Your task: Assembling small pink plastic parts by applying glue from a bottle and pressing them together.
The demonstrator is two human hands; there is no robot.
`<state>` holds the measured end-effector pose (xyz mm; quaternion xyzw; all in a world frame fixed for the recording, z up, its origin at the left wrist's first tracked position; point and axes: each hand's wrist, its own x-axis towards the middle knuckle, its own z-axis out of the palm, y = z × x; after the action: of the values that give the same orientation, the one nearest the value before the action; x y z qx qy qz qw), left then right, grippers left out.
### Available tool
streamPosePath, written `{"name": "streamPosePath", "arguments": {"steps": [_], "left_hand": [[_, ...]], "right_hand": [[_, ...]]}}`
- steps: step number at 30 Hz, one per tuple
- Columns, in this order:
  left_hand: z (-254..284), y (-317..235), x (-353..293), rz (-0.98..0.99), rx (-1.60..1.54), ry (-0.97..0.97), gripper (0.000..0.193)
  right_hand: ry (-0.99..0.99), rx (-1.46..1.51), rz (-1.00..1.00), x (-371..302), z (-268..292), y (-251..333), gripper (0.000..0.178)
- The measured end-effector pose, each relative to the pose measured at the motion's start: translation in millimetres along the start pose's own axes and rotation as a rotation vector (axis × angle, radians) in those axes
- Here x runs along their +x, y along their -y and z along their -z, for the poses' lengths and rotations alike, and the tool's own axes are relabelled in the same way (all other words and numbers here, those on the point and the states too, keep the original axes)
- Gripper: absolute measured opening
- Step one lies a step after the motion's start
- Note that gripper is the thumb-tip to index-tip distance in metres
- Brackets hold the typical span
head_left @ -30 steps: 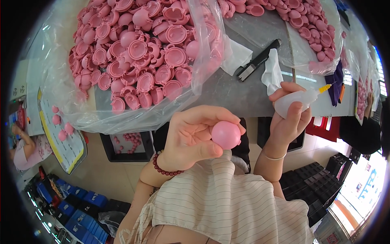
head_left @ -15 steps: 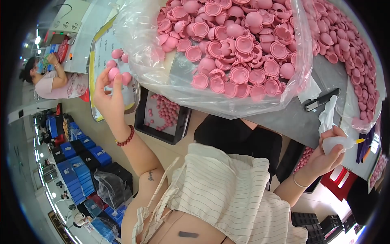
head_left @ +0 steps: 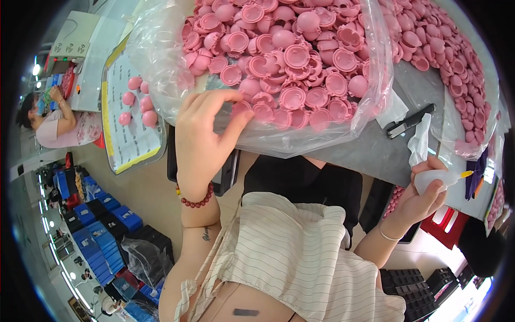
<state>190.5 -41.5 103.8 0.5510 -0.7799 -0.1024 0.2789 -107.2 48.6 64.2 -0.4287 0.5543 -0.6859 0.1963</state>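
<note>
My left hand (head_left: pixel 206 129) is at the near left edge of a heap of pink plastic half-shells (head_left: pixel 298 56) in a clear plastic bag (head_left: pixel 300 144). Its thumb and forefinger are spread apart around one pink half-shell (head_left: pixel 241 108); whether they touch it I cannot tell. On the right, my right hand (head_left: pixel 418 201) grips a small translucent squeeze bottle (head_left: pixel 431 180) with a yellow needle tip pointing right. Several closed pink balls (head_left: pixel 146 103) lie on a paper-lined tray (head_left: pixel 122 163) left of the bag.
A black stapler-like tool (head_left: pixel 410 121) and white tissue (head_left: pixel 418 144) lie right of the bag. More pink shells (head_left: pixel 429 45) are heaped at the far right. A black bin (head_left: pixel 229 172) stands below the table edge. Another person (head_left: pixel 56 123) sits at the far left.
My left hand has let go of a pink ball, which now lies on the tray with the others, and has moved right to the half-shells. My right hand still holds the bottle.
</note>
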Motion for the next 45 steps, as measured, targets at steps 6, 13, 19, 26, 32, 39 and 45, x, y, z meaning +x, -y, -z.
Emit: {"name": "streamPosePath", "arguments": {"steps": [6, 13, 19, 26, 32, 39, 45], "left_hand": [[-6.9, 2.3, 10.2, -0.099, -0.17, -0.013, 0.017], [-15.1, -31.3, -14.0, -0.267, -1.62, 0.302, 0.017], [-57.2, -90.2, -28.9, 0.371, -1.706, 0.907, 0.035], [-71.3, -91.6, -34.6, 0.147, -1.549, 0.63, 0.047], [-70.7, -95.1, -32.4, 0.23, -1.575, 0.608, 0.044], [-71.6, -97.0, -32.5, 0.233, -1.626, 0.615, 0.039], [-71.5, -94.8, -32.8, 0.217, -1.623, 0.627, 0.039]], "right_hand": [[-0.021, -0.04, 0.047, 1.0, -2.3, -2.9, 0.048], [0.035, 0.184, -0.125, -12.6, -14.2, 23.3, 0.045], [-0.453, 0.329, -0.1, -9.8, -27.0, 24.4, 0.041], [0.231, 0.058, 0.605, -9.8, -6.0, 41.5, 0.061], [0.264, -0.006, 0.537, -18.2, -5.6, 42.9, 0.053], [0.343, -0.056, 0.486, -17.2, -5.0, 47.1, 0.057], [0.206, 0.044, 0.499, -20.3, -12.3, 42.5, 0.057]]}}
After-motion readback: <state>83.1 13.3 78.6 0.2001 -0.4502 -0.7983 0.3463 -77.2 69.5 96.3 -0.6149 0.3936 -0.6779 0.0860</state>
